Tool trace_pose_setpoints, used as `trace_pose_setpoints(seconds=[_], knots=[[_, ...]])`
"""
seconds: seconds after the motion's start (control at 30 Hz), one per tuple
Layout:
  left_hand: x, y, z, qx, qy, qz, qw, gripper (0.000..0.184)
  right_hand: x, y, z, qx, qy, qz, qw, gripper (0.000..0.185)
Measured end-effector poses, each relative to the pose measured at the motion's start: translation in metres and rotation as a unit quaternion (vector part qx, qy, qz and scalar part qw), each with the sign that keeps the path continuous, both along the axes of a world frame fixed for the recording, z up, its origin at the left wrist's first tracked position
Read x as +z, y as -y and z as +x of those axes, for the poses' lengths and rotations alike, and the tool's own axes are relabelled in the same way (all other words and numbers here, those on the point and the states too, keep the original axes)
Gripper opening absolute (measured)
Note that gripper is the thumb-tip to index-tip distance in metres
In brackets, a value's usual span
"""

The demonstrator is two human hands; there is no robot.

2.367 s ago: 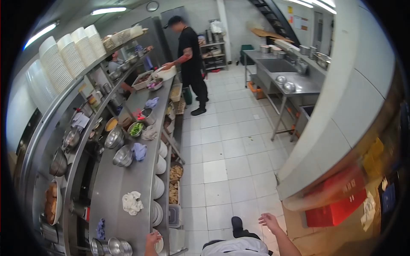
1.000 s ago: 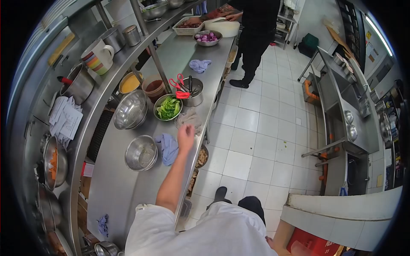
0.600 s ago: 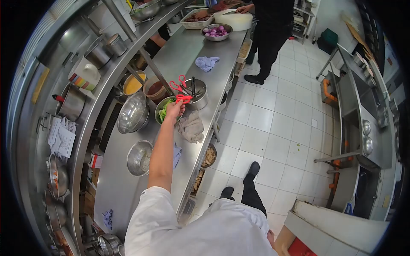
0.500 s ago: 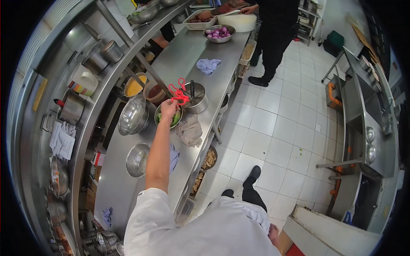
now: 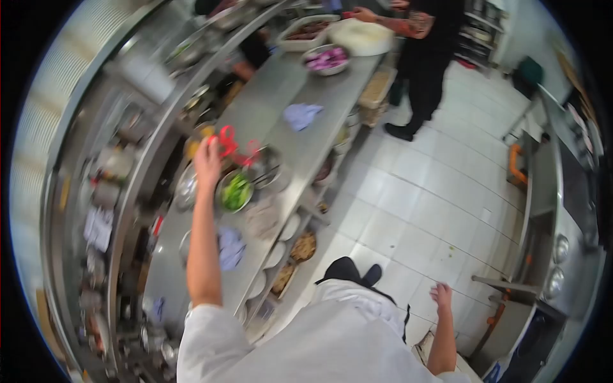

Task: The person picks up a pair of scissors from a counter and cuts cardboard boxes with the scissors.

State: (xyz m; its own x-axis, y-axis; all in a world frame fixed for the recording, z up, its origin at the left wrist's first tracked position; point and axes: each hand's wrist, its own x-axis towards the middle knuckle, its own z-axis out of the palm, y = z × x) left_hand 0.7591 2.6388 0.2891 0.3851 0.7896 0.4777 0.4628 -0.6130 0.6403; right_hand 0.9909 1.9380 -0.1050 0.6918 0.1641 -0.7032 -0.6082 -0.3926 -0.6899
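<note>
My left hand point(image 5: 206, 159) is closed at red-handled scissors point(image 5: 225, 140) over the steel table; motion blurs the fingers and the blades do not show clearly. Another red handle point(image 5: 249, 153) stands out of a steel pot point(image 5: 265, 169) just right of it. Below the hand is a metal bowl of green vegetable pieces point(image 5: 235, 191). A greyish cloth point(image 5: 262, 218) lies beside that bowl, and a bluish cloth point(image 5: 230, 247) lies closer to me. Away from the table, my right hand point(image 5: 440, 295) hangs over the floor, holding nothing, its fingers loosely apart.
A bowl of cut purple onions point(image 5: 327, 60), a white basket point(image 5: 305, 32) and another blue cloth point(image 5: 302, 116) are farther along the table point(image 5: 262, 121). A co-worker in black point(image 5: 428, 70) stands at its far end. Food containers point(image 5: 303, 246) sit underneath. A steel counter point(image 5: 549, 191) runs along the right.
My left hand has moved left and slightly up from the pot, with red scissors handles beside it. My right hand has come out from my side. The camera view has shifted.
</note>
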Motion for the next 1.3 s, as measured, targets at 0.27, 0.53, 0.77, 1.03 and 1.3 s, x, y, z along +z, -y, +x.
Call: trace_pose_setpoints(seconds=[0.27, 0.53, 0.77, 1.03, 1.3], knots=[[-0.045, 0.105, 0.242, -0.205, -0.077, 0.080, 0.972, 0.012, 0.210, -0.251, 0.170, 0.213, 0.274, 0.253, 0.903, 0.031], [-0.127, 0.197, 0.548, -0.556, -0.177, 0.026, 0.812, 0.014, 0.246, -0.292, 0.373, 0.190, 0.352, 0.126, 0.908, 0.038], [-0.124, 0.304, 0.760, -0.758, -0.259, 0.178, 0.571, 0.024, 0.207, -0.195, 0.487, -0.012, 0.041, 0.157, 0.987, 0.039], [-0.159, 0.406, 0.978, -0.853, -0.266, 0.328, 0.308, 0.024, 0.126, -0.140, 0.657, -0.228, -0.107, 0.404, 0.879, 0.018], [-0.090, 0.447, 1.181, -0.847, -0.176, -0.017, 0.501, 0.035, 0.129, -0.109, 0.941, -0.142, 0.041, 0.518, 0.843, 0.036]])
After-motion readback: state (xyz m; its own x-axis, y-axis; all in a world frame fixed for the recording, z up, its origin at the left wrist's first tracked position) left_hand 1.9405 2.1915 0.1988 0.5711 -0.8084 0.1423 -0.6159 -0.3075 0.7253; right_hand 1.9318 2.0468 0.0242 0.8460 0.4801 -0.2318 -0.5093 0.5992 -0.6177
